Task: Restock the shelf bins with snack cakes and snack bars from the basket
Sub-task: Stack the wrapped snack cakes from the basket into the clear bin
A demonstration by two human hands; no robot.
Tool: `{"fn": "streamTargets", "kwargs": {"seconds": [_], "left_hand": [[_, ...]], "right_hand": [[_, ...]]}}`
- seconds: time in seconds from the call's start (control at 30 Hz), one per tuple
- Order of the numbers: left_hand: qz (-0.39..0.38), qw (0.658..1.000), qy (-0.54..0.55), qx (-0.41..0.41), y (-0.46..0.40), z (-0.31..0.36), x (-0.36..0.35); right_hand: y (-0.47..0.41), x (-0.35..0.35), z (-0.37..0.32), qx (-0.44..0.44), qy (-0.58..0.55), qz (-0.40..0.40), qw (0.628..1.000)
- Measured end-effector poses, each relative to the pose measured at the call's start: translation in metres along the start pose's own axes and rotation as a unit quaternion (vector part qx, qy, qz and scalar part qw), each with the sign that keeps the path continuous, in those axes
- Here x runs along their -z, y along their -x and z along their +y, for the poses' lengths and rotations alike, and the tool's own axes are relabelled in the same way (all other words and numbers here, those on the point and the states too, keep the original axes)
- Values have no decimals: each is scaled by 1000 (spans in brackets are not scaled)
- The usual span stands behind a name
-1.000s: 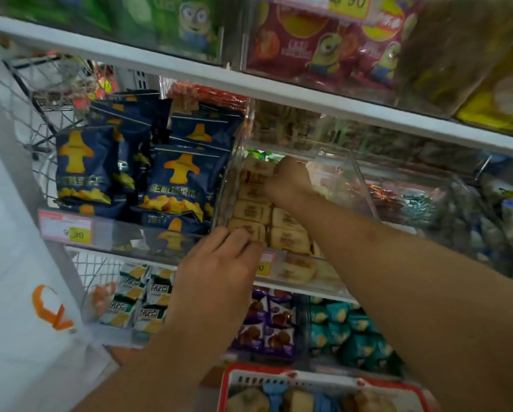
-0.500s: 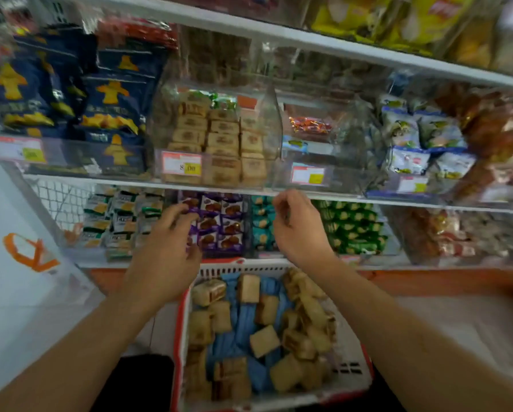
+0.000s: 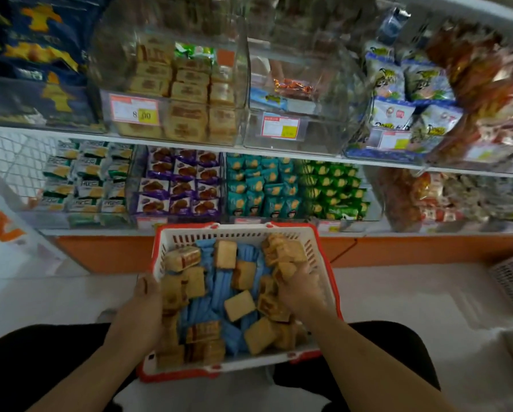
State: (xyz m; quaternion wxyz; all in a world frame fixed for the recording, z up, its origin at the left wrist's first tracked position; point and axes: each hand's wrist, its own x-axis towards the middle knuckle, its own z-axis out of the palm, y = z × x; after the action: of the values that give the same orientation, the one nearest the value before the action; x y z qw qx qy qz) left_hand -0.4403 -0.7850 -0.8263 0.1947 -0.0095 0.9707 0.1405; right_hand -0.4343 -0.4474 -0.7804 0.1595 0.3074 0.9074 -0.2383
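A: What sits in the bins, going from the left?

B: On the upper shelf, dark blue bags (image 3: 38, 52), then a clear bin (image 3: 172, 90) stacked with tan snack cakes behind a price tag (image 3: 135, 110). Just beside it a second clear bin (image 3: 303, 108) holds only a few wrapped bars at its back. Further right are white and blue packets (image 3: 410, 93). Below run rows of green-white packs (image 3: 85, 179), purple packs (image 3: 179, 182) and teal packs (image 3: 259, 188).

A: And the basket?

B: The red-rimmed basket (image 3: 234, 230) stands on the floor in front of the lowest shelf, between the person's knees. Tan snack cakes (image 3: 239, 304) lie loose in it over blue snack bars (image 3: 222, 281).

A: The hands?

B: The left hand (image 3: 143, 307) reaches over the basket's left rim, fingers curled round a cake there. The right hand (image 3: 298, 288) is inside on the right, fingers closed on a cake.

A: What differs from half a second ago?

B: Then both hands hovered above the basket, loosely curled and holding nothing. Now both are down among the cakes, and the view has tipped downward, so the basket fills more of it.
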Motion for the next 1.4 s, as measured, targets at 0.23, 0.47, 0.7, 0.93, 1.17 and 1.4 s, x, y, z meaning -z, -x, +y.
{"fn": "streamTargets", "kwargs": {"seconds": [0.23, 0.47, 0.7, 0.93, 1.17, 1.4], "left_hand": [[14, 998, 59, -3, 11, 19, 21], [-21, 996, 83, -15, 23, 25, 46], [-21, 950, 308, -48, 50, 96, 126], [-86, 776, 611, -129, 109, 166, 207], [-39, 767, 629, -124, 121, 170, 234], [-30, 753, 645, -128, 120, 171, 248]], "right_hand": [[-19, -8, 12, 11, -25, -10, 1000], [20, 40, -12, -5, -306, -176, 936], [92, 106, -58, 152, -538, -311, 769], [147, 136, -89, 181, -679, -352, 619], [164, 157, -92, 233, -536, -230, 778], [168, 179, -90, 320, -411, -9, 854]]}}
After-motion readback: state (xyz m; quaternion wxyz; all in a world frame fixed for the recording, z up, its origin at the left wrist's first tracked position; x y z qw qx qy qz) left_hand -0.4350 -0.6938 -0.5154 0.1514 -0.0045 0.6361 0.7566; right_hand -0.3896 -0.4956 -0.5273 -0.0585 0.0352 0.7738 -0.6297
